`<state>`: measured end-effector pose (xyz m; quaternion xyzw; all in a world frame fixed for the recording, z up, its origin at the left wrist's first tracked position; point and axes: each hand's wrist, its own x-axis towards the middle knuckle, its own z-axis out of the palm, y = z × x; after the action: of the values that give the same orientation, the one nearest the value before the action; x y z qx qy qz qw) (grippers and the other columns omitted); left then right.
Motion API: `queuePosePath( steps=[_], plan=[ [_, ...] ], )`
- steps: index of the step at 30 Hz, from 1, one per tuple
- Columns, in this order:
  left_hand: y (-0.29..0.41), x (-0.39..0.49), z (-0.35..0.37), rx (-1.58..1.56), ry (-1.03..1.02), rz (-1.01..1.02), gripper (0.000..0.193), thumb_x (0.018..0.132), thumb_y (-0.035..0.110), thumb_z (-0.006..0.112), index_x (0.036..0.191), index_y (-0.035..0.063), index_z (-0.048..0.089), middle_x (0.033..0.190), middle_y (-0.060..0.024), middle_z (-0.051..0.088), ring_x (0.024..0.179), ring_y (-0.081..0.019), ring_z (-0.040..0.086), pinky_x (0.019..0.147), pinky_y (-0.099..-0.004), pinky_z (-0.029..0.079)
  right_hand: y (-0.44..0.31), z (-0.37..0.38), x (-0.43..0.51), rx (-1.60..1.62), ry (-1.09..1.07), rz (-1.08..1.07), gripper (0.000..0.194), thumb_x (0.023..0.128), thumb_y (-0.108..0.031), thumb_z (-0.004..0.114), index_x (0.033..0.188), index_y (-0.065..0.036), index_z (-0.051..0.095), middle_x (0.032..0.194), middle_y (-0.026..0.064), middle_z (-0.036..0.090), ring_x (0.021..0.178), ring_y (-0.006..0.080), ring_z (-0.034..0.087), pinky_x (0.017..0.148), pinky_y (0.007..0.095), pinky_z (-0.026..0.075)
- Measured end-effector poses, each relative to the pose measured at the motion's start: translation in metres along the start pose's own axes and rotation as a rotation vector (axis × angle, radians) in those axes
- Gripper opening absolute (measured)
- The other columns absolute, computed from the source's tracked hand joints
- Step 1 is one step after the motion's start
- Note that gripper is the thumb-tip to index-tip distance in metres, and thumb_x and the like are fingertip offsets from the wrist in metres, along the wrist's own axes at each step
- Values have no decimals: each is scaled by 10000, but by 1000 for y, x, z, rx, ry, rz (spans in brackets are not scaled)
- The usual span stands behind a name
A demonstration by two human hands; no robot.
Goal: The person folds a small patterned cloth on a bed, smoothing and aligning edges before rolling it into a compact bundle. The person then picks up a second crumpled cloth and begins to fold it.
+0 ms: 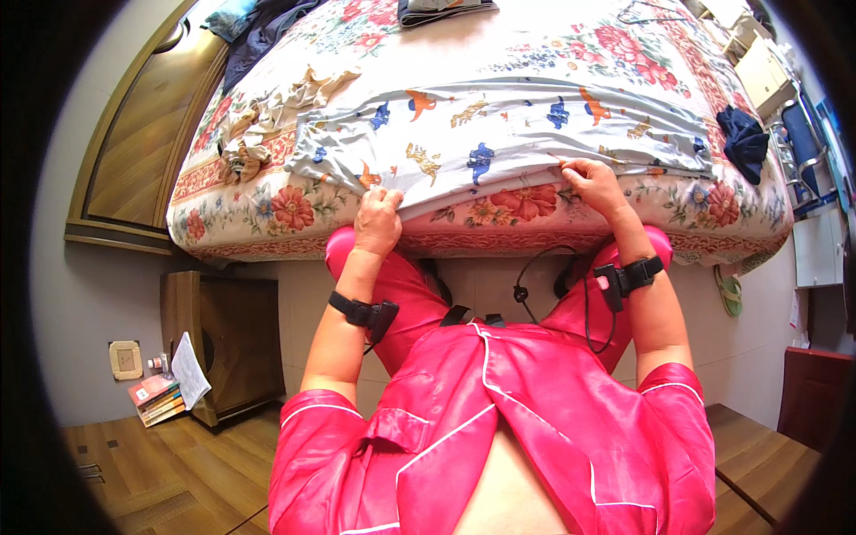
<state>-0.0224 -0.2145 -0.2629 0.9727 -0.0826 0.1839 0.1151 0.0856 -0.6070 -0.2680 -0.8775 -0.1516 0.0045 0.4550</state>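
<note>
A pale cloth garment with blue, orange and tan dinosaur prints [508, 127] lies stretched sideways over the flowered bedspread [294, 207]. My left hand [379, 219] grips its near edge, left of centre, with the fingers closed. Farther right, my right hand [595, 184] pinches the same near edge between thumb and fingers. Between the hands that edge is pulled towards me, and light creases run along the cloth. The garment's ribbed end lies at the left. Whether it is trousers or a top, I cannot tell.
Crumpled beige clothing [251, 134] lies left of the garment. A dark blue cloth [743, 144] is at the bed's right edge, a folded dark item [441, 10] at the far side, and a wire hanger [652, 12] beyond. A black cable [520, 293] hangs between my legs.
</note>
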Motion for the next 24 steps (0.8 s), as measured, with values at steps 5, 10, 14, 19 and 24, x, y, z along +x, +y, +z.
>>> queuePosePath(
  steps=[5,10,14,19,24],
  plan=[
    [22,19,4,70,6,82,408,679,74,631,1084,101,593,1006,-118,550,987,-328,517,844,-418,452,17,-14,-5,770,57,553,174,910,-144,565,1023,-12,564,914,82,632,842,213,661,651,264,550],
    [54,55,26,77,-70,299,279,760,134,631,1038,112,623,928,-113,585,888,-311,575,757,-386,490,18,-12,-5,1331,105,763,301,930,-107,458,1170,64,398,1134,240,536,960,316,627,692,321,584],
    [57,68,26,-93,27,302,127,836,130,583,945,105,642,847,-122,622,758,-323,617,657,-393,512,13,-2,-6,1549,-76,833,373,941,-117,402,1235,107,351,1202,260,505,995,342,602,746,355,580],
    [53,69,17,-176,48,293,150,839,172,615,960,88,639,842,-122,627,756,-326,611,680,-399,510,-2,16,8,1586,-95,789,321,937,-95,410,1236,22,394,1217,237,493,1090,351,543,820,400,533],
    [51,64,19,3,19,372,211,804,200,642,978,82,638,893,-114,623,855,-316,598,752,-396,498,-11,23,22,1637,16,759,226,910,-143,498,1096,-37,567,1091,162,591,1068,318,546,852,415,481]
  ],
)
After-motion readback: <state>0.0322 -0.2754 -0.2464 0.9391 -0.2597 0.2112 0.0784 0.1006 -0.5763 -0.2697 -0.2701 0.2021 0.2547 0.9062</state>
